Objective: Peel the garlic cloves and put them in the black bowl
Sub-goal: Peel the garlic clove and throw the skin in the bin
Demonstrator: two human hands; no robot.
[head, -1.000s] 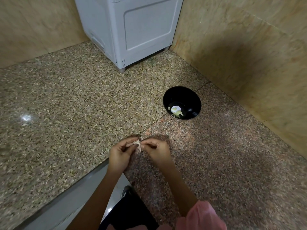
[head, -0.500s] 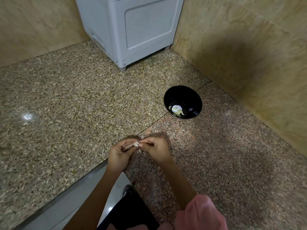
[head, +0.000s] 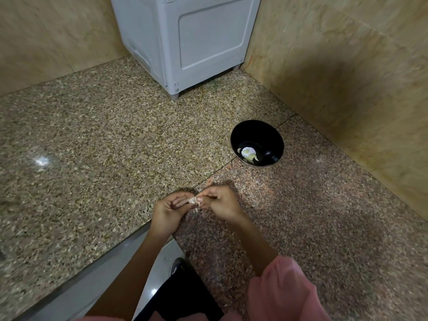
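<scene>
Both hands meet low over the near part of the speckled granite counter (head: 92, 158), and the garlic clove (head: 193, 201) sits pinched between them. The left hand (head: 168, 213) has its fingers curled inward, thumb and forefinger closed on the left side of the clove. The right hand (head: 221, 202) is curled too, its thumb and fingertips nipping the clove's papery skin from the right. The two sets of fingertips touch at the clove. A thin shred of skin hangs down from it, just below the thumbs. The clove is small and slightly blurred, so I cannot tell how much skin is left on it.

The black bowl (head: 254, 130) stands on the counter beyond the hands and off to the right, well apart from them and near the right-hand wall (head: 347, 77). It sits just beside the seam where two stone slabs join. A few pale peeled cloves (head: 251, 158) lie at its bottom, next to a bright white patch.

Farther back, a grey appliance (head: 196, 42) on short feet stands in the corner. A pink sleeve (head: 282, 293) covers the right upper arm at the lower edge, and both forearms are bare.
</scene>
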